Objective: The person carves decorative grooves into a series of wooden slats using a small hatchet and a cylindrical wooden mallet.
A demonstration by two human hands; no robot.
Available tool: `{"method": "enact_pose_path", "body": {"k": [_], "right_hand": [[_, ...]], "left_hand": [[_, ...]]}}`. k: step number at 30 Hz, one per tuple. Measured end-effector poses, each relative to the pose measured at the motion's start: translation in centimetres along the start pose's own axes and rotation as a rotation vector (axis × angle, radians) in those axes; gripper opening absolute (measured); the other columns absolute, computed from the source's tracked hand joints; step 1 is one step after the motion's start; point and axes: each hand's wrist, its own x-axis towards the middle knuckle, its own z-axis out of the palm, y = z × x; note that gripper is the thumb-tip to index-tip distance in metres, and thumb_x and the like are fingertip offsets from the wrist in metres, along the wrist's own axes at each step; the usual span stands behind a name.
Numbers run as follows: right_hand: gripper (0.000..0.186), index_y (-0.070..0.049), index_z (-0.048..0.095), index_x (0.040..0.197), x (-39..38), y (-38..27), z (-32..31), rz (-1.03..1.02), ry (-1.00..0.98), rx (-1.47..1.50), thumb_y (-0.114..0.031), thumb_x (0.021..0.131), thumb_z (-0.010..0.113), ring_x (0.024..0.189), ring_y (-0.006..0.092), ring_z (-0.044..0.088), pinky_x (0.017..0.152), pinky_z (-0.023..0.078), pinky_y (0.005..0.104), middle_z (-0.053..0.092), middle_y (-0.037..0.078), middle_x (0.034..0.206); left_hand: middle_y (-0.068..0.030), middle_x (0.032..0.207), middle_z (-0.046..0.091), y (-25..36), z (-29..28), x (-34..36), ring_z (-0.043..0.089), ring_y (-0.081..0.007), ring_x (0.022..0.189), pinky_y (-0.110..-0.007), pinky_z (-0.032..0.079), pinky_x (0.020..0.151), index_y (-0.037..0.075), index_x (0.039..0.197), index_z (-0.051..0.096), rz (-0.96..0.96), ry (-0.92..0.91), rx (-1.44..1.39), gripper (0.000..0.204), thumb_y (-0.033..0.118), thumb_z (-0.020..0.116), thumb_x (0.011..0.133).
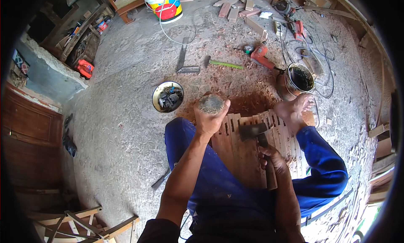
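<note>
Head view, looking down: a seated person in blue trousers works over a row of pale wooden strips (240,159) lying side by side between the legs, the bare right foot (294,108) at their far right corner. The two hands are apart, each closed on something. The left hand (209,121), above the strips' far left corner, grips a roundish, grey-topped piece (211,104) seen end-on; what lies beneath it is hidden. The right hand (272,158), over the strips, is wrapped around the wooden handle of a hammer (253,131), whose dark head points left.

Dark slots (233,125) show near the far ends of many strips, and reddish-brown chips (252,103) lie thick just beyond, so a good share of the cutting looks done. The middle of the strips appears uncut. Hands and hammer cover some ends, so how many slots remain, or how deep they go, cannot be told.

Farther out on the rough floor are a bowl of dark scraps (168,97), a metal square (187,68), a green-handled hammer (225,64), a red power drill (261,55) and a bucket with a dark inside (301,78).
</note>
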Motion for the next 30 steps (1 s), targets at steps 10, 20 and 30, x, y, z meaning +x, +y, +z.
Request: {"method": "enact_pose_path", "body": {"k": [10, 20, 30], "right_hand": [[0.029, -0.014, 0.055, 0.112, 0.0, 0.0, 0.0, 0.004, 0.008, -0.007, -0.024, 0.09, 0.07, 0.05, 0.0097, 0.047, 0.044, 0.042, 0.0287, 0.049, -0.003, 0.073], [0.032, -0.008, 0.057, 0.111, 0.2, 0.7, 0.7, -0.166, 0.123, -0.141, -0.024, 0.088, 0.073, 0.048, 0.012, 0.05, 0.043, 0.044, 0.0288, 0.052, 0.001, 0.071], [0.056, -0.003, 0.053, 0.133, 5.0, 6.7, -8.6, -0.59, 0.725, -1.304, -0.04, 0.093, 0.064, 0.074, 0.0328, 0.067, 0.069, 0.056, 0.0431, 0.066, 0.018, 0.094]], "left_hand": [[-0.0022, 0.064, 0.059, -0.3, -0.4, 0.1, 0.056, -0.0106, 0.054, -0.027, 0.044, 0.05, 0.003, 0.078, 0.058, 0.073, 0.082, -0.045, 0.018, 0.002, 0.073, 0.087], [-0.0042, 0.066, 0.06, -2.1, -2.0, 0.5, 0.057, -0.0125, 0.055, -0.028, 0.045, 0.052, 0.001, 0.084, 0.058, 0.184, 0.198, 0.015, 0.015, 0.001, 0.073, 0.087], [-0.0053, 0.077, 0.062, -1.5, 0.1, 0.0, 0.059, -0.022, 0.072, -0.036, 0.048, 0.068, 0.005, 0.077, 0.062, 0.301, 0.241, 0.211, 0.02, 0.007, 0.081, 0.082]]}}
